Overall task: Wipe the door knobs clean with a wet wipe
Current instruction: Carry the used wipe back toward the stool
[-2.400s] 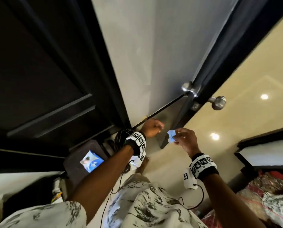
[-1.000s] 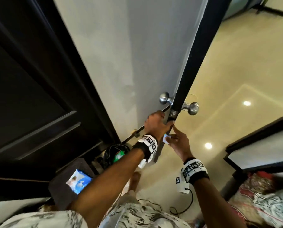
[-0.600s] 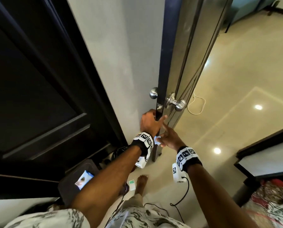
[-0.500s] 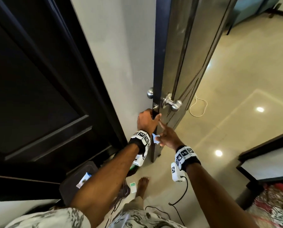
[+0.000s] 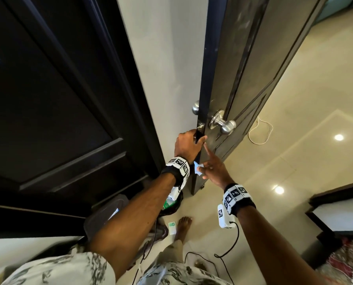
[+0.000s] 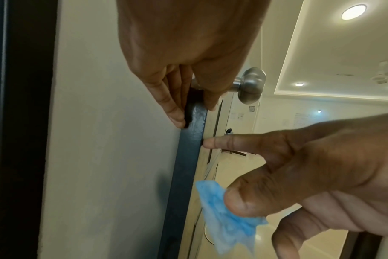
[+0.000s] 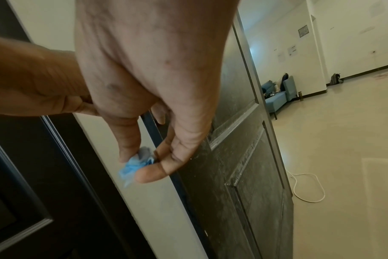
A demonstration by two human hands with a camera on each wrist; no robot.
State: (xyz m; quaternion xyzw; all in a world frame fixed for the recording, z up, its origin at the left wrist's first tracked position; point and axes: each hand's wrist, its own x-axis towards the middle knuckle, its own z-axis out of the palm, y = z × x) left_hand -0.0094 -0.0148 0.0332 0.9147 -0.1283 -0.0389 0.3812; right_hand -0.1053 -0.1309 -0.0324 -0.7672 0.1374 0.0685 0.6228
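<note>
A dark door (image 5: 239,79) stands half open, seen edge-on in the head view. A silver knob (image 5: 226,124) juts from its right face, and a second silver knob (image 5: 195,110) peeks out on the left face. My left hand (image 5: 189,144) grips the door's edge (image 6: 193,140) just below the latch, fingers on one side and thumb on the other. My right hand (image 5: 212,168) pinches a crumpled blue wet wipe (image 6: 226,219) between thumb and fingers, while its straight index finger touches the door edge. The wipe (image 7: 133,166) is apart from both knobs.
A dark wardrobe panel (image 5: 48,110) and a pale wall (image 5: 167,58) lie to the left. A white cable (image 5: 259,132) loops on the shiny floor beyond the door. A dark stool with a wipes pack (image 5: 108,214), cords and my bare foot (image 5: 183,225) are below. A bed (image 5: 344,223) stands at right.
The door has swung round towards me, so its right face and knob now show. My left hand has kept its grip on the edge; my right hand still holds the wipe.
</note>
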